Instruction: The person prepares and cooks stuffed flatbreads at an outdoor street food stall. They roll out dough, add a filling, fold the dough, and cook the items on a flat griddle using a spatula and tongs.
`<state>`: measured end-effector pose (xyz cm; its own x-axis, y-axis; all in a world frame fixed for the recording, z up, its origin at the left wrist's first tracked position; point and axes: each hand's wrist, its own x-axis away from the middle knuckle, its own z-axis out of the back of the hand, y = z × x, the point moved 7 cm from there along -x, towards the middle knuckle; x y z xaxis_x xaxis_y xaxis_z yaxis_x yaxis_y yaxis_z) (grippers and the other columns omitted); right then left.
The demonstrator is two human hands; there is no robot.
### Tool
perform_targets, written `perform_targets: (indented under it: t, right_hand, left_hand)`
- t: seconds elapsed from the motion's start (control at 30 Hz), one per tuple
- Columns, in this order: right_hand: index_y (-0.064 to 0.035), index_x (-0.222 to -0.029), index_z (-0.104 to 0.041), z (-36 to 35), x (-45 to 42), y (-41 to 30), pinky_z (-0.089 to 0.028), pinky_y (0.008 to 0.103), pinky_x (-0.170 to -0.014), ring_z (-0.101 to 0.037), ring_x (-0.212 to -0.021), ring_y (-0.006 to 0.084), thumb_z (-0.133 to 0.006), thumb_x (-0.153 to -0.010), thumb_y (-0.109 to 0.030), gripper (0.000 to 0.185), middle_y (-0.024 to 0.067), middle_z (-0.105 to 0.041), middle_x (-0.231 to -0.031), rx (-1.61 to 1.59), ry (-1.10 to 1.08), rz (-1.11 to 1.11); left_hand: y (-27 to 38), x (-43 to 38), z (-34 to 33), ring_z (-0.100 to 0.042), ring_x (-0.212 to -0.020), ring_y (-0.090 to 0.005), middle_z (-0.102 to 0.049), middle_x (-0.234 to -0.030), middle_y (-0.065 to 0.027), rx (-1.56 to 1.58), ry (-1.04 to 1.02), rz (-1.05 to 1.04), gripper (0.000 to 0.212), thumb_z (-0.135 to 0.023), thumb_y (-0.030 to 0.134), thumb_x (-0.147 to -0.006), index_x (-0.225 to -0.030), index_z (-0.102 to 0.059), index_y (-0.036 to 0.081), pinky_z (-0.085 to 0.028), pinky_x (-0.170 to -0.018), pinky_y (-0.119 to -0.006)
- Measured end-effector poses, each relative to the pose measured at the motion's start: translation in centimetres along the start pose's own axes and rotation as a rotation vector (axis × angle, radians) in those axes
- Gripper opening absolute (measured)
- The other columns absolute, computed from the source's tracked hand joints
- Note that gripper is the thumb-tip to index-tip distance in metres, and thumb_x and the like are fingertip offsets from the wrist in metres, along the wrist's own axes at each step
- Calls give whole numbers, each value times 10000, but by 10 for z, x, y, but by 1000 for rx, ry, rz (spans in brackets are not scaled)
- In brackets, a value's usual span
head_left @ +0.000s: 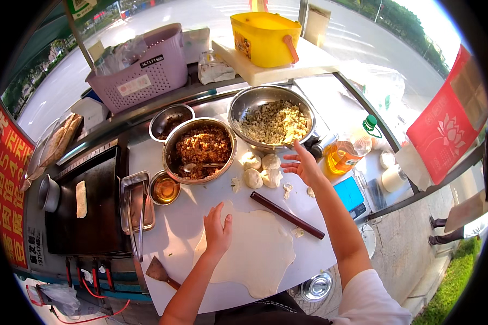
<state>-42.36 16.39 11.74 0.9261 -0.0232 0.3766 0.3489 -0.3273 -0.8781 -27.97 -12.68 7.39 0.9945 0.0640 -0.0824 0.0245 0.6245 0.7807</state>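
Observation:
A broad, thin sheet of dough [254, 248] lies flat on the white worktop, its near edge uneven. Over its left side is my left hand [218, 229], holding nothing, thumb apart from the fingers. My right hand [303, 165] is empty with fingers spread, beside several dough balls [262, 170] and close to the rim of a steel bowl of pale crumbly filling [282, 120]. Whether that hand touches the rim, I cannot tell. A dark rolling pin [286, 215] rests diagonally at the sheet's upper right edge. Left of the sheet lies a scraper [157, 270], its handle partly behind my left forearm.
Reddish-brown filling [203, 148] with a spoon fills another bowl, beside a small bowl of oil [165, 189]. Tongs [135, 227] lie over a steel tray. One flat dough strip [81, 199] is on the griddle [89, 227]. An oil bottle [345, 154] and scale [351, 195] stand right.

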Motion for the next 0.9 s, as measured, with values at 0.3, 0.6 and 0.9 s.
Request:
perform_targets:
  t: [0.3,0.6,0.9]
  right_hand:
    - [12,-819,-544,36,-123,-45,-376,256,-399,-443,-535,128,-479,-929,-24,133,126,-549,-745,643,-209,-379]
    - [47,-1061,-596,30,-154,-84,-540,448,-760,-662,-936,393,-516,-845,-27,242,267,-658,-1029,1935,24,342]
    - [66,-810,-585,16,-112,-50,-418,332,-356,-596,-463,257,-586,-806,-12,79,140,-601,-629,1559,-516,17]
  left_hand:
    - [20,-158,-129,-651,-879,-198,-620,-1067,-132,411,-45,113,532,-622,145,-902,-1386,-438,26,-527,-744,-299]
    - [52,-222,-179,-655,-847,-226,-578,-1128,-148,1124,55,640,816,-528,46,-959,-1535,16,243,-583,-767,-391]
    - [48,-219,-165,-653,-946,-293,-546,-1181,-201,1193,63,623,923,-564,1,-929,-1523,95,253,-608,-823,-420]
